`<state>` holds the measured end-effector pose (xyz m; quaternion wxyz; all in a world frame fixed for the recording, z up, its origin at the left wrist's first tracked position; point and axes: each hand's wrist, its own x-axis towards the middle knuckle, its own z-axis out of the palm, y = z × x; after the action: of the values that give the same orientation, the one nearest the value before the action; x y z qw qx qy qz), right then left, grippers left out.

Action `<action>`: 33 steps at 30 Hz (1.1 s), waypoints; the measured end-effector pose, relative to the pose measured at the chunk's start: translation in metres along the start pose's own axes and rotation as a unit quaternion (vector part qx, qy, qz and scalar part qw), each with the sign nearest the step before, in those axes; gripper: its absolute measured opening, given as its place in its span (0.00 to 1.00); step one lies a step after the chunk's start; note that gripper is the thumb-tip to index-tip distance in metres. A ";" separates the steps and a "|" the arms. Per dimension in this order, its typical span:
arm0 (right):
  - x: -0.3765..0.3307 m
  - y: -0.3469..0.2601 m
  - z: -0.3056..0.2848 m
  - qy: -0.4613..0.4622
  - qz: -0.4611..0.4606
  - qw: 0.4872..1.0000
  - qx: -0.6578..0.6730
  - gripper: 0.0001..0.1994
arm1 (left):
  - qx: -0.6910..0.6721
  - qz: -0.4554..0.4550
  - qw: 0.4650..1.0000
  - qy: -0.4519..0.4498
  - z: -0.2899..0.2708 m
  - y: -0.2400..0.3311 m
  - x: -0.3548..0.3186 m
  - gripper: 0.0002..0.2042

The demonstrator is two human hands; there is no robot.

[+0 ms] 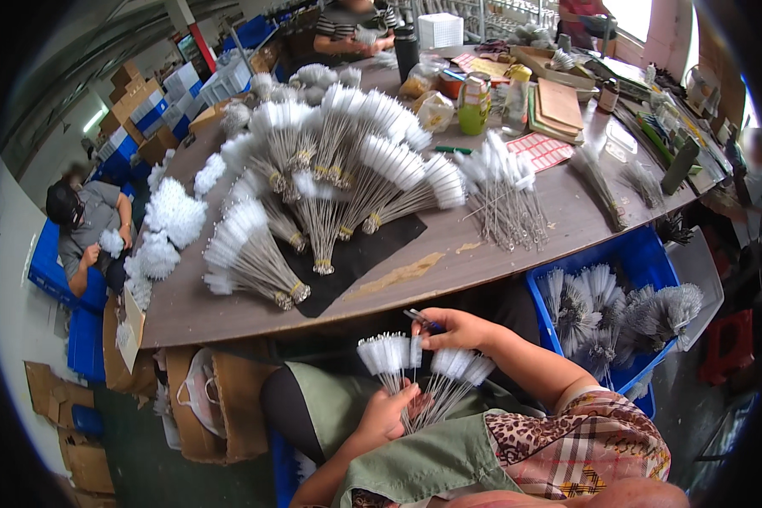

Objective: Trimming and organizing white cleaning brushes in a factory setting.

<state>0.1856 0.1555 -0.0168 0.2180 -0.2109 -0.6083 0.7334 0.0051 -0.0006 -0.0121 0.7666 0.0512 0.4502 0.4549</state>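
Fanned out over my lap is a bunch of thin wire brushes (385,354) with white bristle heads up, their stems gripped in my left hand (388,415). One brush head stands apart in the middle, beside the fingers of my right hand (453,328). That hand is closed on a small dark hand tool (422,320) with a pointed metal end; whether it is snips or tweezers I cannot tell. On the table (229,317) ahead lie many tied bundles of similar brushes (339,161), partly on a black sheet (381,254). A loose pile of brushes (504,195) lies to their right.
At my right stands a blue bin (554,339) full of brushes. Cardboard boxes (241,423) sit under the table at left. Across the tabletop are a green cup (473,114), a dark bottle (406,51) and a red-and-white sheet (540,152). Co-workers sit at the left and far side.
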 end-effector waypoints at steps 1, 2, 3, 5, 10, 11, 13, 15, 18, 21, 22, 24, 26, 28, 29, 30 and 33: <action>-0.002 0.001 -0.002 0.008 -0.007 1.000 0.015 0.11 | 0.009 0.003 1.000 -0.003 -0.002 0.001 0.004 0.05; 0.002 0.002 -0.006 0.005 0.001 1.000 0.023 0.11 | 0.015 0.012 1.000 -0.004 -0.002 0.004 0.008 0.05; 0.002 0.003 -0.010 0.007 0.013 0.999 0.032 0.11 | 0.032 0.020 0.999 -0.016 -0.001 0.006 0.010 0.05; 0.007 -0.005 -0.007 0.001 -0.022 1.000 -0.009 0.11 | 0.038 0.043 0.998 -0.020 0.002 0.009 0.005 0.05; 0.002 -0.002 -0.004 0.008 -0.036 0.998 -0.056 0.08 | 0.107 0.021 0.994 -0.024 -0.010 0.006 0.004 0.03; -0.001 -0.004 0.003 0.029 -0.015 0.999 -0.017 0.08 | 0.138 0.014 0.990 -0.017 -0.015 0.004 0.008 0.03; -0.008 0.000 0.003 0.029 0.018 0.998 0.055 0.07 | 0.107 0.011 0.994 -0.025 -0.003 -0.002 0.003 0.07; -0.008 -0.011 0.010 0.005 0.023 0.999 0.035 0.07 | 0.161 0.027 0.986 -0.046 -0.018 -0.007 0.008 0.06; -0.004 -0.017 0.012 -0.018 0.008 1.000 0.021 0.07 | 0.127 0.007 0.992 -0.023 0.007 0.009 -0.019 0.03; -0.003 -0.022 0.012 -0.030 -0.013 0.999 0.037 0.07 | 0.104 0.039 0.993 -0.043 -0.006 0.000 -0.009 0.03; 0.000 -0.025 0.009 -0.027 -0.023 0.998 0.047 0.07 | 0.092 0.043 0.994 -0.045 0.005 0.009 -0.013 0.04; -0.003 -0.022 0.005 -0.021 -0.024 0.999 0.031 0.08 | 0.077 0.027 0.996 -0.048 0.003 0.007 -0.007 0.04; -0.002 -0.028 0.001 -0.011 -0.036 0.999 0.019 0.09 | 0.065 0.019 0.996 -0.052 0.001 0.012 0.003 0.05; -0.003 -0.032 -0.002 -0.004 -0.042 0.999 0.008 0.09 | 0.070 0.011 0.996 -0.052 0.002 0.017 0.008 0.05; -0.003 -0.033 -0.002 0.003 -0.044 0.999 -0.004 0.09 | 0.072 0.003 0.996 -0.052 0.003 0.018 0.008 0.05; -0.004 -0.036 -0.003 0.009 -0.054 0.999 -0.005 0.09 | 0.070 -0.003 0.997 -0.040 0.006 0.021 0.009 0.04; -0.005 -0.032 -0.008 0.021 -0.056 0.998 0.006 0.09 | 0.097 -0.017 0.994 -0.038 0.003 0.023 0.021 0.04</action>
<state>0.1962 0.1640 0.0133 0.2721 -0.1905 -0.6103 0.7192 -0.0041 0.0298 -0.0128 0.7820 0.1346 0.4635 0.3943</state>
